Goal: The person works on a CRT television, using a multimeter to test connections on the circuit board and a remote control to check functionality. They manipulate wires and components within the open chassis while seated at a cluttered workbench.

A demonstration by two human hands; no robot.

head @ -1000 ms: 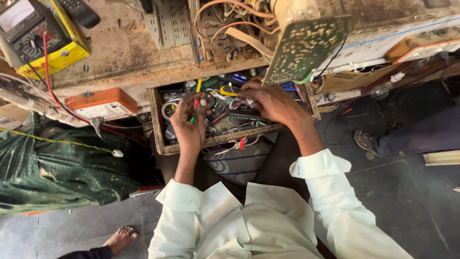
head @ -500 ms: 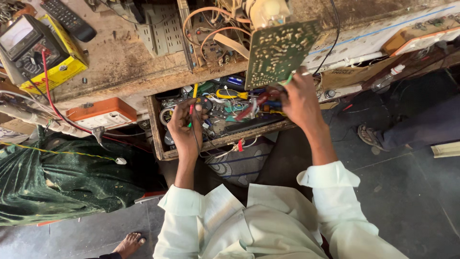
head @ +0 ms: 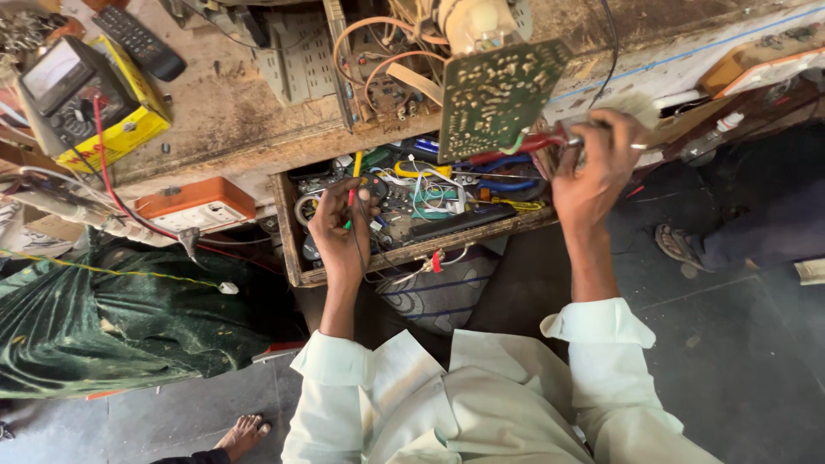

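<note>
A multimeter (head: 73, 99) with a greyish rectangular screen (head: 50, 76) sits far to the left of the left hand (head: 339, 228), up on the bench top. It lies on a flat yellow box (head: 129, 129) with red print along its edge. Nearer that hand, just left of it and slightly above, an orange-and-white rectangular box (head: 196, 206) hangs at the bench's front edge.

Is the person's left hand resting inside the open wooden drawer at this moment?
Yes, the left hand sits in the open drawer among the tools and wires, while the right hand is raised outside it.
</note>
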